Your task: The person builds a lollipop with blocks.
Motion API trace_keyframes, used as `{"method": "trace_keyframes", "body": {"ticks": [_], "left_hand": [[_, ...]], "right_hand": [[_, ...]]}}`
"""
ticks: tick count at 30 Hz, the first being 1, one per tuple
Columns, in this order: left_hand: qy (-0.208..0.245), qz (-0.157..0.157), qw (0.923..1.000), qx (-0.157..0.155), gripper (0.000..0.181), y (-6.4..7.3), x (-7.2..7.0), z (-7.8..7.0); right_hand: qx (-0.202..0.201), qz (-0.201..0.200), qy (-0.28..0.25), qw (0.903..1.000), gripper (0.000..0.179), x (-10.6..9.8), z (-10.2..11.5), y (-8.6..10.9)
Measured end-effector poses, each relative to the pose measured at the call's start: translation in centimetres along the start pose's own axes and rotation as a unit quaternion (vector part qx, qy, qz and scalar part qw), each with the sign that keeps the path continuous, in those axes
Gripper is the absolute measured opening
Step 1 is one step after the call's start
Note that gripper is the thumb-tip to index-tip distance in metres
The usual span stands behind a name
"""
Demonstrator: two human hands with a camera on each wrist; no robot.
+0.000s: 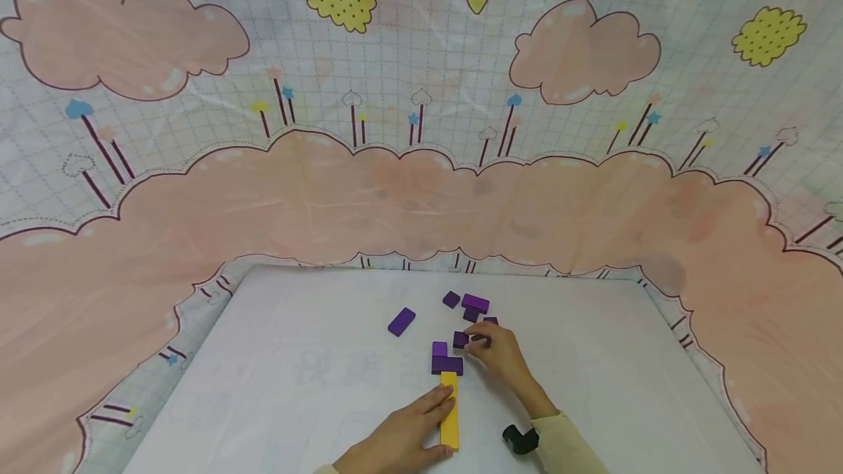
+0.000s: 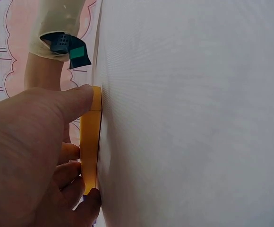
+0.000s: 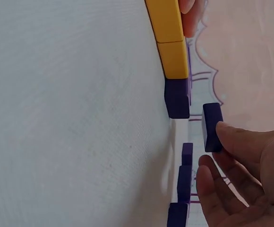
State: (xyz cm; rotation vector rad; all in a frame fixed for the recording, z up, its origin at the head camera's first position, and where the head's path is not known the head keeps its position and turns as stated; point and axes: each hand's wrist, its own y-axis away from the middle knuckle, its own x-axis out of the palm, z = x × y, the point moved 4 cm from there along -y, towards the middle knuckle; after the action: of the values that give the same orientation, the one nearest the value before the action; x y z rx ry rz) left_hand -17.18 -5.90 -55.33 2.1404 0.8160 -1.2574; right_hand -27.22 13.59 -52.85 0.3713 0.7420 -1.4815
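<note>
My left hand [image 1: 411, 430] holds a row of yellow blocks [image 1: 449, 423] on the white tabletop, thumb at the near end and fingers farther along. Seams between the yellow blocks [image 2: 90, 142] show in both wrist views. Touching the row's far end is a purple rectangular block [image 1: 447, 366], with a smaller purple block [image 1: 439, 349] behind its left part. Just right of these, my right hand [image 1: 503, 360] pinches a small dark purple block [image 3: 212, 127] between thumb and fingers, raised off the surface in the right wrist view.
Farther back lie a purple rectangular block [image 1: 402, 322], a small dark cube [image 1: 451, 299] and a purple block [image 1: 476, 303] beside another dark one [image 1: 470, 314]. A black wrist device [image 1: 520, 439] sits at the right sleeve. Patterned cloth [image 1: 421, 203] surrounds the white tabletop [image 1: 296, 371].
</note>
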Motion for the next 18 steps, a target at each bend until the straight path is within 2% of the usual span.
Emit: {"method": "trace_keyframes", "body": {"ticks": [5,13,18], "left_hand": [[0.002,0.003,1.0,-0.004,0.077,0.0,0.0,0.0],[0.01,0.013,0.9998,-0.015,0.077,0.1,-0.1,-0.1],[0.008,0.009,0.9999,-0.007,0.076,0.2,-0.1,0.0]], "right_hand": [[0.002,0.014,-0.009,0.9999,0.02,0.4,0.1,0.1],[0.005,0.032,0.006,0.9995,0.02,1.0,-0.1,0.5],[-0.006,0.031,0.001,0.9995,0.021,1.2,-0.1,0.5]]}}
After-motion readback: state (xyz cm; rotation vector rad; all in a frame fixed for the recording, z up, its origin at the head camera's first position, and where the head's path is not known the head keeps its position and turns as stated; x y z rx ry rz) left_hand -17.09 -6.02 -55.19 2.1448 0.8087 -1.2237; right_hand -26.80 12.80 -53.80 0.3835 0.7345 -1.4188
